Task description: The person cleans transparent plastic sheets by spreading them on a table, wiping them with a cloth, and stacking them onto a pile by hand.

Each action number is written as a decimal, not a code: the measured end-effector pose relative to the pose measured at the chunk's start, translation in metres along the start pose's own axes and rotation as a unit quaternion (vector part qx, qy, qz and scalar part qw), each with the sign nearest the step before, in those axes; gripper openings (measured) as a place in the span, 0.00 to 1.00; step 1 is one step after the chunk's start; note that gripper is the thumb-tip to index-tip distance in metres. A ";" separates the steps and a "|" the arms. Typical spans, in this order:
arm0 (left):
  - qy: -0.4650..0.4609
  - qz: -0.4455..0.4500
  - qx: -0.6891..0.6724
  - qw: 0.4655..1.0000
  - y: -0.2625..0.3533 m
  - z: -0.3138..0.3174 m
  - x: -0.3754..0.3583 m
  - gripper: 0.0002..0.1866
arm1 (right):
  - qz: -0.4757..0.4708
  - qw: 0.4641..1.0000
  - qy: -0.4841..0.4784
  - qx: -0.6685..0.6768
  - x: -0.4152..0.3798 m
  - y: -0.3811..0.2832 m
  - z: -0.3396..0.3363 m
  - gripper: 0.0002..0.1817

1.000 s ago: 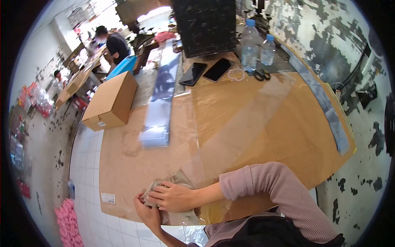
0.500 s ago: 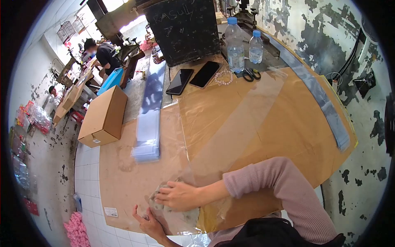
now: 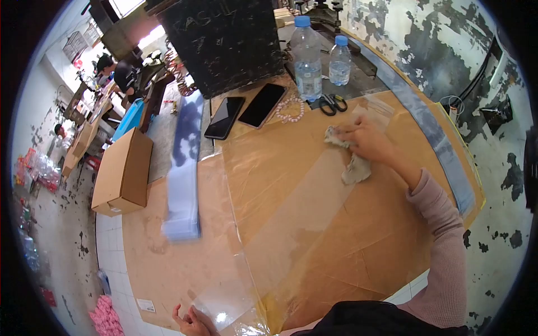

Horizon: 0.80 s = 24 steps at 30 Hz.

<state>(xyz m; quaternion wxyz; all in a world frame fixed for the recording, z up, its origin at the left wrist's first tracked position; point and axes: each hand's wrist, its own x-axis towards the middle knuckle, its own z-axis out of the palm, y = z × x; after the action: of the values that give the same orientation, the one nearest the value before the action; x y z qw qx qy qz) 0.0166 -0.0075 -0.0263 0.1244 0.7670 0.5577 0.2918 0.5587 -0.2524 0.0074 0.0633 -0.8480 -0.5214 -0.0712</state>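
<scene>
A grey-green cloth [image 3: 357, 170] is under my right hand [image 3: 370, 141], whose fingers press it onto the far end of a long clear plastic strip [image 3: 297, 215]. That strip runs diagonally over the brown covered table [image 3: 392, 235]. Down at the near edge, my left hand [image 3: 191, 323] rests by the strip's near end, fingers apart and bent, holding nothing. To the left lies a stack of clear bluish strips [image 3: 183, 196].
Beyond the cloth are scissors [image 3: 329, 105], a bead bracelet [image 3: 290, 109], two phones [image 3: 262, 105] and two bottles [image 3: 307, 67]. A cardboard box [image 3: 123, 173] sits at the left edge. Another person [image 3: 120, 75] works in the background.
My right hand has moved with the cloth from the strip's near end to its far end. My left hand now appears lower, near the table's edge. The view has shifted.
</scene>
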 end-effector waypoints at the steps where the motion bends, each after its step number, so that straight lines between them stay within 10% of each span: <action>1: 0.017 0.032 0.017 0.999 -0.009 0.001 0.002 0.19 | 0.026 1.000 -0.008 0.011 -0.001 0.013 -0.002 0.22; 8: 0.120 0.097 0.045 0.987 -0.037 -0.040 0.014 0.17 | 0.168 0.982 0.012 0.085 -0.018 0.065 -0.006 0.22; 17: 0.108 0.105 0.066 0.986 -0.072 -0.058 0.013 0.10 | 0.110 0.982 -0.003 0.151 -0.040 0.069 -0.020 0.20; 19: 0.070 0.117 0.079 0.988 -0.078 -0.065 0.008 0.09 | 0.150 0.905 0.052 0.395 -0.051 0.086 -0.031 0.18; 22: 0.037 0.070 0.067 0.995 -0.069 -0.091 0.001 0.09 | 0.196 0.960 0.175 0.093 -0.060 0.092 -0.046 0.20; 24: 0.018 0.040 0.058 0.997 -0.077 -0.097 -0.004 0.10 | 0.200 0.902 0.276 -0.265 -0.072 0.058 -0.048 0.23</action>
<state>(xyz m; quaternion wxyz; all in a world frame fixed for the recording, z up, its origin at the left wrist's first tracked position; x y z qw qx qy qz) -0.1009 0.0021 0.0101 0.0578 0.7894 0.5444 0.2775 0.5755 -0.3495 0.0390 -0.0096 -0.8662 -0.2648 -0.4237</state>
